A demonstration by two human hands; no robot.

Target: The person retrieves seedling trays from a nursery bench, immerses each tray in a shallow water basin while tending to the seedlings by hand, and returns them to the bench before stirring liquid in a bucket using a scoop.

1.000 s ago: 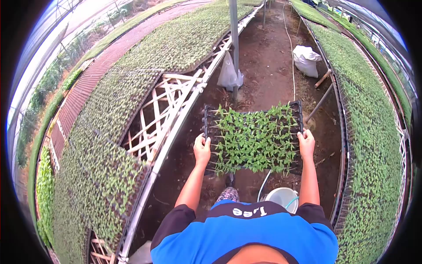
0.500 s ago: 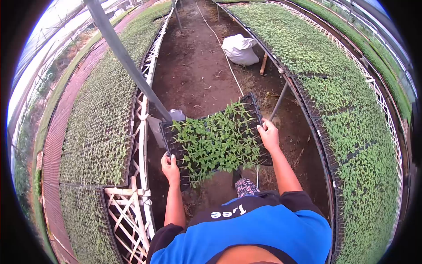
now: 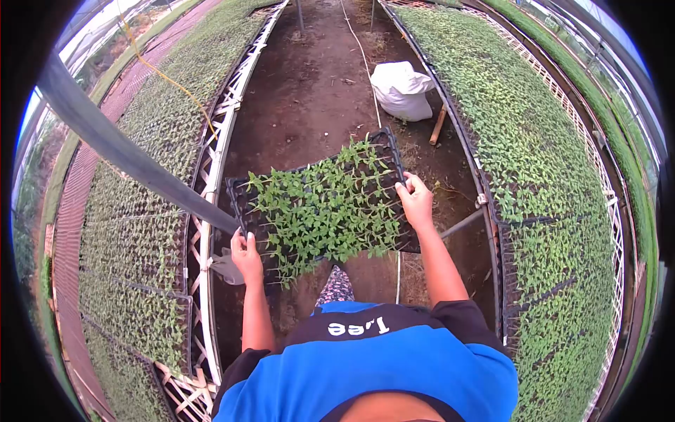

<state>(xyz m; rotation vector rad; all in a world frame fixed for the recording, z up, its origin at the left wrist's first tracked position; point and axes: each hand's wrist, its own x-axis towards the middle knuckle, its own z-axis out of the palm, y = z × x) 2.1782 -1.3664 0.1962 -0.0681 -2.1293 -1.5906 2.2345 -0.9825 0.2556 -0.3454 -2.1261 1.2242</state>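
Note:
Between my two hands hangs a black seedling tray [image 3: 237, 195], carried over the dirt aisle in front of my body. Green seedlings [image 3: 323, 204] fill most of its cells and hide much of the surface. My left hand [image 3: 247, 257] is closed on the tray's left edge, near the front corner. On the opposite edge, my right hand [image 3: 415, 199] grips with the thumb on top; its other fingers are partly hidden behind the rim. The tray tilts a little, its right end farther from me than its left.
Benches of seedling trays line the left [image 3: 140, 246] and right [image 3: 548, 246] of the aisle. A grey metal pole [image 3: 133, 155] slants up at the left. Ahead on the right stands a white sack [image 3: 402, 91] on the dirt floor [image 3: 302, 98], beside a wooden post [image 3: 438, 125].
The sack and pole have come nearer as I moved forward along the aisle. The tray has shifted left in view, still between both hands. A yellow hose now shows over the left bench.

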